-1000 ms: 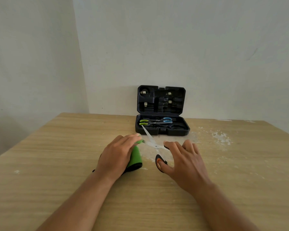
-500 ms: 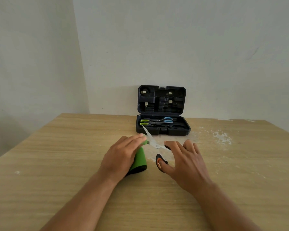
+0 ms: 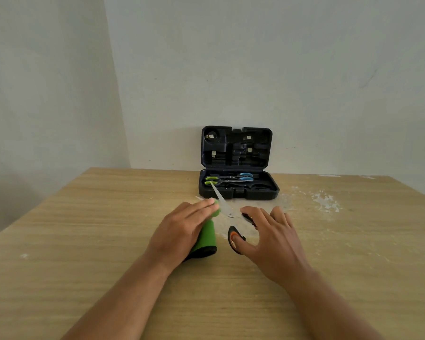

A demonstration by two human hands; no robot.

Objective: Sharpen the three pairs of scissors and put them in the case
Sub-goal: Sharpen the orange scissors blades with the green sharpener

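You are looking down at a light wooden table (image 3: 108, 241) pushed into the corner of a room with plain pale walls (image 3: 280, 69). The wood grain runs across your view, and a patch of white flecks and scuffs (image 3: 325, 201) marks the surface to the right of the case, with a small white spot near the left edge. No brand, label or writing can be read anywhere; the small pale tags inside the lid are too small to make out.

The dark case (image 3: 238, 192) sits at the far middle of the table with its lid (image 3: 236, 147) standing upright against the wall. In its lower tray lie two pairs of scissors: the green-handled scissors (image 3: 211, 180) with handles to the left, and the blue-handled scissors (image 3: 246, 176) with handles to the right, blades overlapping across the middle.

In front of the case, your left hand (image 3: 182, 231) lies over the green sharpener (image 3: 206, 239), fingers mostly straight and pressing it down onto the table. Your right hand (image 3: 270, 239) has its grip on the orange-and-black scissors (image 3: 227, 212): the thumb is through the near handle loop and the fingers cover the other. The blades are spread, and one rests at the sharpener's far end, pointing towards the case's front left corner.
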